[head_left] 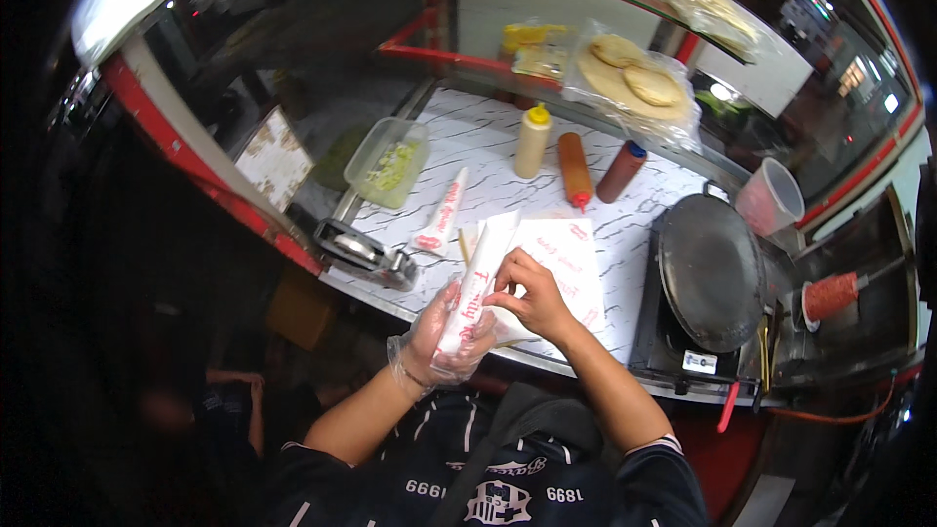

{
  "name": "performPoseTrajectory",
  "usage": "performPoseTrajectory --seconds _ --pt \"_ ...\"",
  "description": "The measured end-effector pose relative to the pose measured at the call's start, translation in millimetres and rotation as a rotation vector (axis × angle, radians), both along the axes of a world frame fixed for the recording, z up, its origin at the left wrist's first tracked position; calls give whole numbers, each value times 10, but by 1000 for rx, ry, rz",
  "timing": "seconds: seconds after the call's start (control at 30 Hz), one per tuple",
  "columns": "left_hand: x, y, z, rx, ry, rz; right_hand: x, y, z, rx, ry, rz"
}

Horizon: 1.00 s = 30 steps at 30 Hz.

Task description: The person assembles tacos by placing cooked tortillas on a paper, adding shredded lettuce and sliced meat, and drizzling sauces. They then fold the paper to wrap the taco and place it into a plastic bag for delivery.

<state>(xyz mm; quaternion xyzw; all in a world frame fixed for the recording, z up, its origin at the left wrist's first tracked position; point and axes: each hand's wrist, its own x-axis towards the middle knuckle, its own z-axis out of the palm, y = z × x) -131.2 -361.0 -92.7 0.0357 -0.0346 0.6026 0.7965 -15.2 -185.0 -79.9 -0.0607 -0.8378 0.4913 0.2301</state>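
OK, my L hand (pixel 427 337), gloved in thin clear plastic, is closing its fingers round the wrap (pixel 476 293), which is leaning up and away over the front edge (pixel 551 365). My R hand (pixel 529 298), bare, is bending thumb and forefinger together at the wrap's near side; can't tell if they're really pinching paper or just touching. I'm guessing the main risk is squeezing too hard w/ the L: the filling, if any, could be pushing out the top. Loose glove's another; it's bagging at the wrist, so the grip might be slipping. If the R tugs too sharply, the paper could be tearing. And w/ the wrap's low end so near the edge, a drop could be going to the floor.

Further out, the sheets (pixel 569 259) are lying under & beyond the R hand. The orange bottle's (pixel 574 164) red tip is pointing my way, just by their far side; a drip could be spotting them. The 2nd wrap (pixel 446 215) is lying to the L, near the tub (pixel 390 164), so wide L swings are risking a knock. The tape holder (pixel 356 254) is sitting at the L front edge. On the R, only a narrow bare strip is separating the sheets from the griddle (pixel 711 273); might be hot, so I'm judging the elbow's better kept in. Most open room's lying at the back, btwn the tub & the yellow-capped bottle (pixel 532 144).
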Motion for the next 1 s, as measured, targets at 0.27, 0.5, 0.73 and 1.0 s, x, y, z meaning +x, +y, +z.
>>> performPoseTrajectory --seconds 0.27,0.5,0.73,1.0 --pt "335 694 -133 54 1745 725 518 38 203 -208 -81 -402" --pt "-80 1164 -145 520 2092 882 670 232 95 104 12 -496" --pt "-135 947 -358 611 1901 764 791 -98 -404 106 -78 -531" --pt "108 694 -811 -138 1626 406 946 -258 -1061 -646 -278 -594"
